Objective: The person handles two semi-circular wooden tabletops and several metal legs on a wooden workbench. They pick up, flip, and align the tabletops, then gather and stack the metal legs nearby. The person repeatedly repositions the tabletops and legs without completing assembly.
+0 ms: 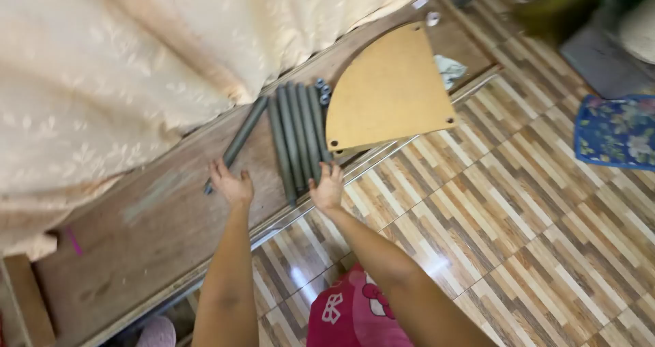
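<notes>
While both hands lie open, left hand (233, 184) and right hand (328, 189) flank the grey tubes (295, 139); these look stiff, smooth and light, likely best grasped mid-length.

You have no packages, labels, signs or screens anywhere in front of you in this view.

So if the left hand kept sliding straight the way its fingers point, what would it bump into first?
Probably the single grey metal tube lying slantwise on the brown wooden board: the left hand sits open just below it, fingers pointing up at it.
</notes>
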